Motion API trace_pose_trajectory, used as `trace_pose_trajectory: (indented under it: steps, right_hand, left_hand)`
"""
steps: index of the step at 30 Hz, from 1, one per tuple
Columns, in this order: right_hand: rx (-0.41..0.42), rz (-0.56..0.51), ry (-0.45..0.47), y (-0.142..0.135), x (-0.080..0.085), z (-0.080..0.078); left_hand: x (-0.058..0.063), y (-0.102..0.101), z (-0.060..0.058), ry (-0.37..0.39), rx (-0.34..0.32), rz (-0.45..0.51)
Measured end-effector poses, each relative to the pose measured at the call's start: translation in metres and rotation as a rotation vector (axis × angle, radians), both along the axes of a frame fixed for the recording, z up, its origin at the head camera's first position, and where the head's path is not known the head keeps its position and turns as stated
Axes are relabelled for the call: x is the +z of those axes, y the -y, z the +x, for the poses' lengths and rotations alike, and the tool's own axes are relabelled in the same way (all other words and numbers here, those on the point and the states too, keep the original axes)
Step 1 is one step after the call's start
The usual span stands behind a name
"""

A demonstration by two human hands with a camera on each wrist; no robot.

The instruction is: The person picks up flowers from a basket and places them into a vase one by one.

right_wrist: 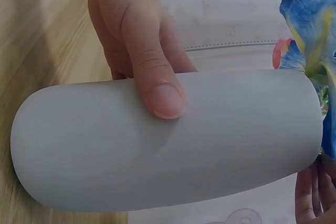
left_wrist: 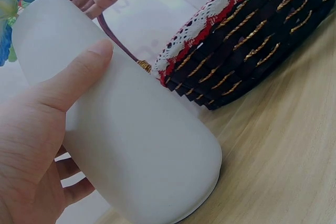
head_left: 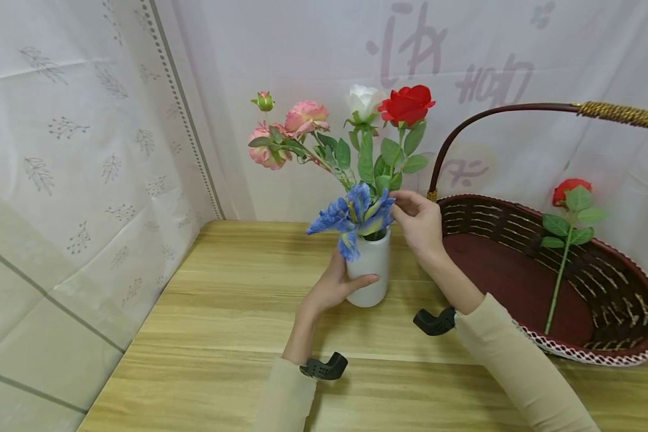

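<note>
A white vase [head_left: 371, 270] stands upright on the wooden table, with my left hand [head_left: 332, 288] wrapped round its left side and the thumb across its front. Low over the rim leans a blue iris [head_left: 359, 210] with yellow streaks. My right hand [head_left: 421, 225] pinches the right edge of the iris just above the rim, its fingertips partly hidden by the petals. Behind the iris, the vase also holds a red rose [head_left: 408, 105], a white rose [head_left: 364, 101] and a spray of pink flowers [head_left: 306, 117]. In the right wrist view the left thumb [right_wrist: 167, 100] presses the vase wall.
A dark woven basket [head_left: 621, 300] with a tall arched handle [head_left: 491, 111] and lace trim stands to the right, close to my right forearm. Another red rose [head_left: 558, 276] leans inside it. White printed cloth [head_left: 302, 48] hangs behind the table and on the left.
</note>
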State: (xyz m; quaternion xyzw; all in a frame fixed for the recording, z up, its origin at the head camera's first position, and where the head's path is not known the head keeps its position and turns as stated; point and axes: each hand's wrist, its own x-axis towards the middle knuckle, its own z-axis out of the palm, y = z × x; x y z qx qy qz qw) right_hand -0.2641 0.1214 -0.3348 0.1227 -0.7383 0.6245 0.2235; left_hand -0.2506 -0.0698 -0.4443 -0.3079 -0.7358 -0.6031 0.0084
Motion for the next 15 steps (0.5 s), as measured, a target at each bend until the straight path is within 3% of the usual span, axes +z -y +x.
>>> trace_pose_trajectory:
  steps: [9, 15]
  right_hand:
    - [0.038, -0.018, 0.056, -0.005, 0.001, 0.002]
    - [0.073, -0.034, 0.050, -0.009, -0.001, 0.003]
  left_hand:
    - [0.004, 0.000, 0.002, -0.024, -0.012, 0.014]
    - [0.023, 0.003, 0.016, -0.005, -0.025, 0.022]
